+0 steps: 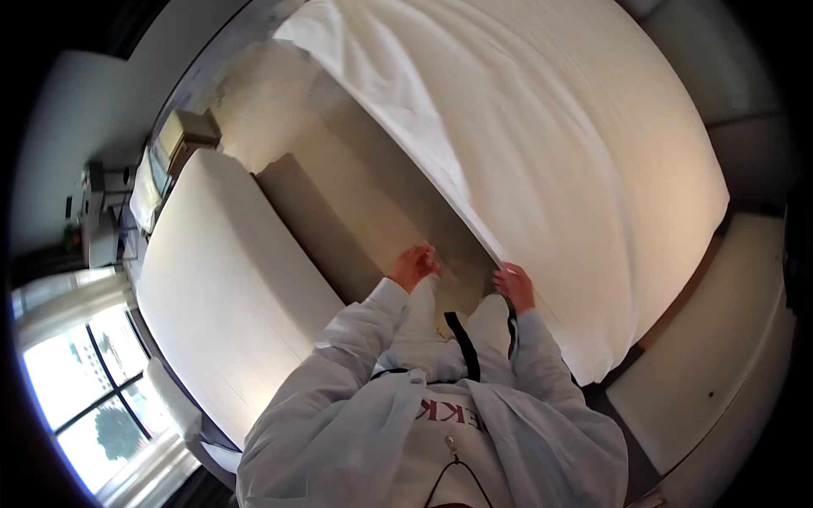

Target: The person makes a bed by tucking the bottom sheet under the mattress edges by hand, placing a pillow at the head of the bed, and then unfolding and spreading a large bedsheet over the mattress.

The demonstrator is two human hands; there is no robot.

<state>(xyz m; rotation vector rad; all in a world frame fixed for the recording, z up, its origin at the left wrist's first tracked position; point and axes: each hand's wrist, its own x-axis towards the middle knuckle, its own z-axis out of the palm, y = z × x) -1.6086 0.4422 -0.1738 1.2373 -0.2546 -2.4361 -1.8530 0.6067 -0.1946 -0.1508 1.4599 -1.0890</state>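
Observation:
A white bed sheet (525, 144) lies over the large bed and hangs down its near side in loose folds. At the sheet's side edge, my right hand (516, 286) is closed, with its fingertips gripping the fabric. My left hand (412, 267) is in the air above the floor between the two beds, its fingers loosely bent and somewhat apart. I can make out nothing held in it. On the left side stands a second bed with a smooth white cover (229, 279), apart from both hands.
Beige floor (339, 161) runs between the beds. A pale padded bench (703, 339) stands at the right, past the bed's end. A small bedside cabinet (188, 135) is at the far left, and a bright window (93, 406) is at lower left. A black strap (462, 345) hangs at my waist.

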